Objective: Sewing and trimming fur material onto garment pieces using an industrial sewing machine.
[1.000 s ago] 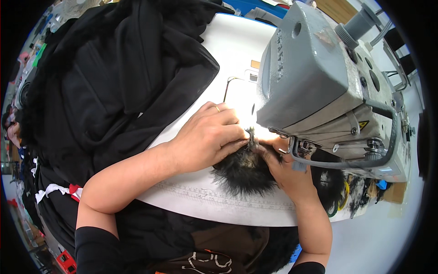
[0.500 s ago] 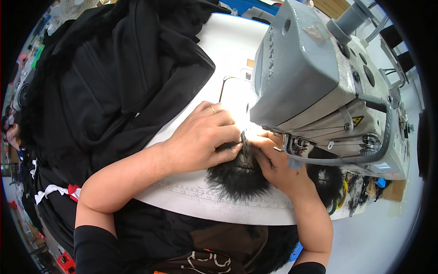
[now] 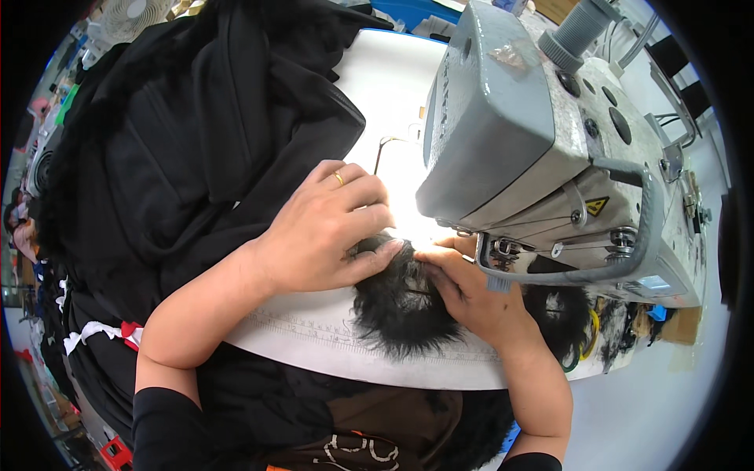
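Observation:
A piece of black fur trim [image 3: 404, 318] lies on the white sewing table [image 3: 302, 334], its long hairs spreading toward the front edge. My left hand [image 3: 334, 228], with a ring on one finger, pinches the far left edge of the fur between thumb and fingers. At the opposite side, my right hand [image 3: 475, 286] grips the fur near its far end, thumb and fingertips pressed together. Both hands are just left of and below the head of a grey sewing machine [image 3: 503, 118]. Bright lamp glare washes out the needle area and hides part of the fingertips.
Heaped black cloth [image 3: 196, 149] covers the left side of the table. A second black fur piece [image 3: 554, 314] lies right of my right wrist, beside yellow and green rings [image 3: 591, 334]. A looped grey guard [image 3: 648, 228] juts from the machine. Dark cloth [image 3: 353, 416] covers my lap.
My left hand has moved slightly left and its fingers have lifted a little from the glare. The fur's far edge has shifted left with it. My right hand stays almost in place.

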The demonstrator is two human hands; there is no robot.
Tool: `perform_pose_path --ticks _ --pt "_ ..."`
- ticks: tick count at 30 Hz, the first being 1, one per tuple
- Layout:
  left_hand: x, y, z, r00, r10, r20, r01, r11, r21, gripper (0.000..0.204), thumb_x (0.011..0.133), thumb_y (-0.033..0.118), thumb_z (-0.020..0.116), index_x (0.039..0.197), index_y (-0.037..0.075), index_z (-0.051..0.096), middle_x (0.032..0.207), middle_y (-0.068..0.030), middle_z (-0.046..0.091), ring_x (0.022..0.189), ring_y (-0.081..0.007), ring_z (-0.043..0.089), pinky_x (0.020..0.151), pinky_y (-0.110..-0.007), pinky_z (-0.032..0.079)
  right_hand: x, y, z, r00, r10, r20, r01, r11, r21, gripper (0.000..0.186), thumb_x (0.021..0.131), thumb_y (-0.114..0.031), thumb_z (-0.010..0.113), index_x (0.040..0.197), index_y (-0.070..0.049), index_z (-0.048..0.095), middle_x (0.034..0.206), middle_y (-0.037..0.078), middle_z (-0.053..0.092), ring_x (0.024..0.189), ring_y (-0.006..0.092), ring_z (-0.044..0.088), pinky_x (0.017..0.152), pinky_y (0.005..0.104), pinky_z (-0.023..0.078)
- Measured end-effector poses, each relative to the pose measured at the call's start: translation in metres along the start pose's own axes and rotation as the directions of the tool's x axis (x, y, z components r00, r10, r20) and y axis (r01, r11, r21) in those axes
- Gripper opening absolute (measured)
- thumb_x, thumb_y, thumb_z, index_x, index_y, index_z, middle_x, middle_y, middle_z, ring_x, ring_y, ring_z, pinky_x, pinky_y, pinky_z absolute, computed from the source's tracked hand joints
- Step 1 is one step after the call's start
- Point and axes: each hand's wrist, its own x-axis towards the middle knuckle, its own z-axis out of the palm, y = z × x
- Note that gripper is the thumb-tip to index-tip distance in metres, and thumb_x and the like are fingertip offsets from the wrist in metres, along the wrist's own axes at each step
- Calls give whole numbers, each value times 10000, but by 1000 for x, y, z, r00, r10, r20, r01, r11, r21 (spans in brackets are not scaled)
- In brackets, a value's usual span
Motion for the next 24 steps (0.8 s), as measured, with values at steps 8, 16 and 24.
perform_pose_path --ticks 8,16,24 --pt "-8 19 16 988 -126 87 135 984 -113 124 942 198 785 985 97 729 1025 -50 647 1029 -280 610 967 -433 456 -2 2 4 998 -25 -61 26 1000 14 239 912 -71 791 1138 -119 730 1047 40 741 966 279 722 816 396 571" --pt "-10 19 16 982 -160 95 174 972 -159 104 948 180 785 986 98 736 1015 -47 647 1039 -269 597 981 -423 443 -5 5 -2 1000 24 -15 -25 996 -81 263 892 -94 805 1131 -192 756 1036 -19 757 916 213 728 750 360 569" --pt "-10 17 16 983 -155 96 169 972 -165 114 941 186 791 975 95 733 1007 -52 650 1036 -274 599 997 -431 440 -4 7 1 998 -51 -36 42 979 -202 260 896 -140 819 1134 -231 769 1043 -39 761 903 190 728 747 340 570"
